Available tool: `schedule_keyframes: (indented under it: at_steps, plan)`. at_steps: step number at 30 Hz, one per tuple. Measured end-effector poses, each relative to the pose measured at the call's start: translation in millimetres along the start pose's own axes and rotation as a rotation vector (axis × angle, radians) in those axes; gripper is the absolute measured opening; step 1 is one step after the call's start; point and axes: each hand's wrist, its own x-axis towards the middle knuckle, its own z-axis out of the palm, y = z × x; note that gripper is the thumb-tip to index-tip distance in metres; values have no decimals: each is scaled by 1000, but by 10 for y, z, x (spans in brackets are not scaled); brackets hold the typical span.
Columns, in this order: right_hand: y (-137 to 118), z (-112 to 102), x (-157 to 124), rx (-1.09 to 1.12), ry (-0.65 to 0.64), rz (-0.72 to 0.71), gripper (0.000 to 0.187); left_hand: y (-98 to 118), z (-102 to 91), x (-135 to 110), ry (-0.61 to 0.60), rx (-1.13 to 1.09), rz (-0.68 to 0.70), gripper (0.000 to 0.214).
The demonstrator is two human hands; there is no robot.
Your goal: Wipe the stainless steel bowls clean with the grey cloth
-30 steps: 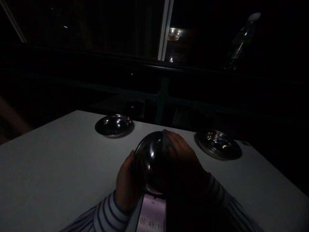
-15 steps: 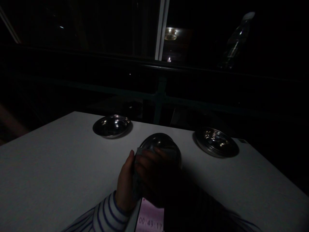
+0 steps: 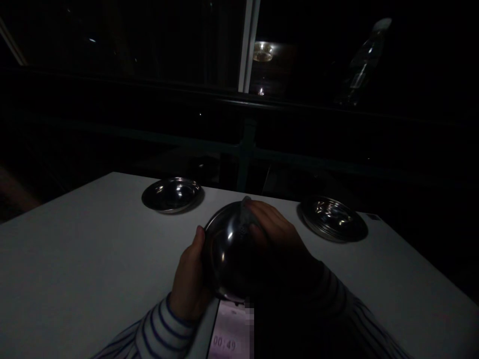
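Table [image 3: 93, 269]: white, flat and straight-edged, filling most of the space before us.
Window post [image 3: 249, 47]: pale, straight, beyond the table's far edge.
Metal bowl [image 3: 224, 244]: between our hands above the table, shiny, its rounded outside seemingly toward us.
Our right hand [image 3: 282, 239]: fingers close together, pressing a cloth [image 3: 246, 213] against the bowl; shadow swallows the wrist.
Our left hand [image 3: 189, 279]: grips the bowl's left side, thumb by the rim; its other fingers are hidden, so we cannot tell their spread.
Dish stack [image 3: 333, 219]: round, shallow, glossy metal, near the table's far right edge.
Single dish [image 3: 171, 195]: the same metal, far left.
Bottle [image 3: 366, 62]: clear, pale-capped, upper right.
Phone [image 3: 226, 329]: lit pinkish screen, its top edge behind the bowl.
Cloth: greyish, soft, mostly covered.
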Motion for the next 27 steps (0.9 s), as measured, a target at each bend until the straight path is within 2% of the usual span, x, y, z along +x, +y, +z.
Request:
schedule_keyframes:
  at_steps: [2, 5, 9, 13, 20, 25, 27]
  plan:
    - [49, -6, -1, 95, 2, 78, 39, 42, -2, 21, -22, -81, -53, 39]
    - [74, -7, 3, 235, 0, 191, 41, 111, -10, 45, -42, -179, -59, 38]
    - [68, 12, -8, 313, 14, 210, 45, 192, -45, 70, -33, -280, -16, 38]
    - [58, 64, -39, 199, 46, 110, 48, 242, -74, 83, -15, -331, -3, 40]
    - [-15, 250, -121, -119, 96, -149, 46, 236, -98, 127, 83, -360, 36, 42]
    - [-269, 374, -183, -245, 11, -370, 41, 188, -158, 140, 110, -461, -78, 47]
    - [-354, 416, -191, -264, -31, -431, 38, 162, -187, 134, 52, -495, -113, 46]
